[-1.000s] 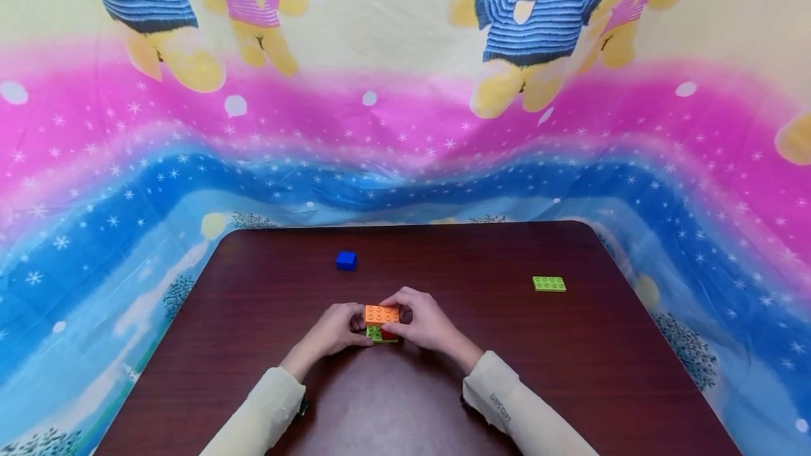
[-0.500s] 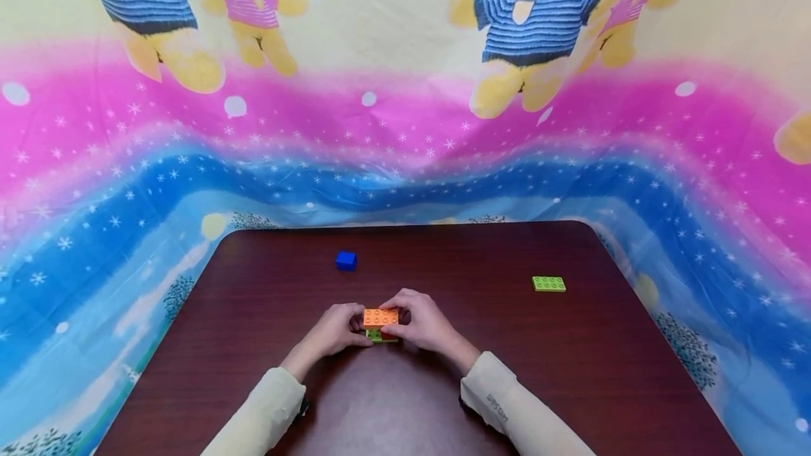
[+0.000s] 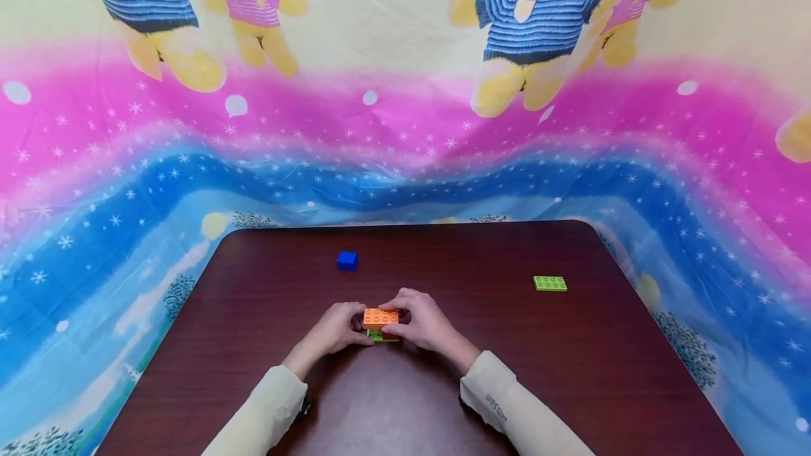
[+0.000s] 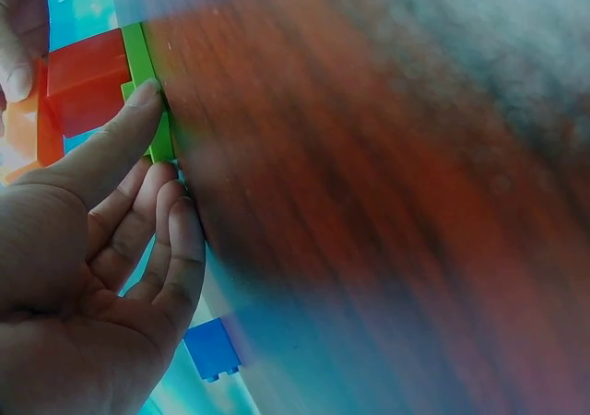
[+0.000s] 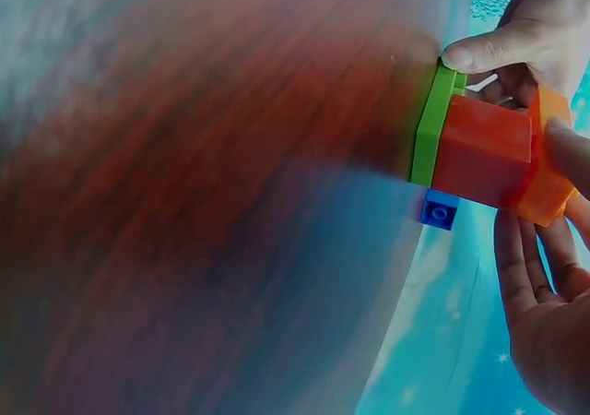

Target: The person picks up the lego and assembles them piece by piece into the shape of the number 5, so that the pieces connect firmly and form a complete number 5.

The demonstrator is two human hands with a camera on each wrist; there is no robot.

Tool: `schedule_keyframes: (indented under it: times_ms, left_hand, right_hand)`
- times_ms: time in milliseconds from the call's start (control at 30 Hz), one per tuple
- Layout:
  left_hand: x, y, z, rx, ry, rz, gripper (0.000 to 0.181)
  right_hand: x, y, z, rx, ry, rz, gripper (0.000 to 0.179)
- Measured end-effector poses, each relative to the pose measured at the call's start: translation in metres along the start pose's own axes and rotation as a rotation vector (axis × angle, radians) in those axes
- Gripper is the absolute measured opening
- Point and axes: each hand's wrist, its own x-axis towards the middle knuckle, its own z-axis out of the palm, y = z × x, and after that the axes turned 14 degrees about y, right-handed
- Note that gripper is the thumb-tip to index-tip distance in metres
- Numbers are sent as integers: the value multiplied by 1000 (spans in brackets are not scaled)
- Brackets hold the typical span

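Note:
My left hand (image 3: 332, 329) pinches a flat green building plate (image 4: 138, 53), thumb on its studded face and fingers beneath it. On one half of the plate stands a red block (image 5: 484, 149). A flat orange brick (image 3: 381, 319) with studs lies across the top of the red block and overhangs the bare half of the plate. My right hand (image 3: 423, 322) grips this orange brick between thumb and fingers. Seen from the head, the orange brick and right thumb hide most of the red block.
Behind the left hand, a small blue brick (image 3: 346, 261) sits on the dark brown table (image 3: 469, 252). A loose lime-green studded plate (image 3: 550, 283) lies farther right. A patterned cloth (image 3: 405, 125) with bears hangs around the table's far edge and sides.
The orange brick has come slightly down and toward the wearer over the red block, covering more of the green plate in the head view. Both hands keep their grips, almost unmoved.

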Motion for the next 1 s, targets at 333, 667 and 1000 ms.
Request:
schedule_keyframes:
  times_ms: [333, 667, 1000]
  left_hand:
    - [-1, 0, -2, -12, 9, 8, 34]
    - [-1, 1, -2, -12, 17, 16, 36]
    - [-2, 2, 1, 1, 7, -1, 35]
  right_hand:
    - [0, -3, 0, -36, 7, -10, 37]
    - [0, -3, 1, -56, -4, -4, 36]
    - [-1, -1, -1, 0, 4, 36, 36]
